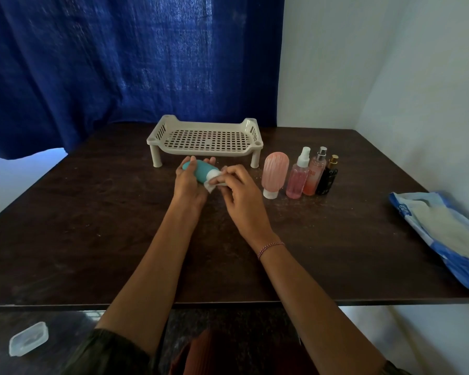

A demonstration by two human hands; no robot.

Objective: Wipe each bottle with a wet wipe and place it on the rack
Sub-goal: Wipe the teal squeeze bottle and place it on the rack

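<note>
My left hand [188, 182] grips a teal squeeze bottle [204, 171] lying sideways just above the table, white cap to the right. My right hand [240, 189] pinches a white wet wipe [211, 186] against the cap end. Behind them the cream slotted rack [205, 140] stands on short legs with nothing on it. To the right stand a pink ribbed tube bottle [274, 173] on its white cap, a pink spray bottle [298, 175], an orange-pink spray bottle [315, 173] and a small black bottle with a gold cap [328, 177].
A blue wet-wipe pack [444, 234] lies open near the table's right edge. The dark wooden table [92, 226] meets a blue curtain [119, 63] at the back and a white wall at the right. A clear plastic lid [29, 342] lies on the floor lower left.
</note>
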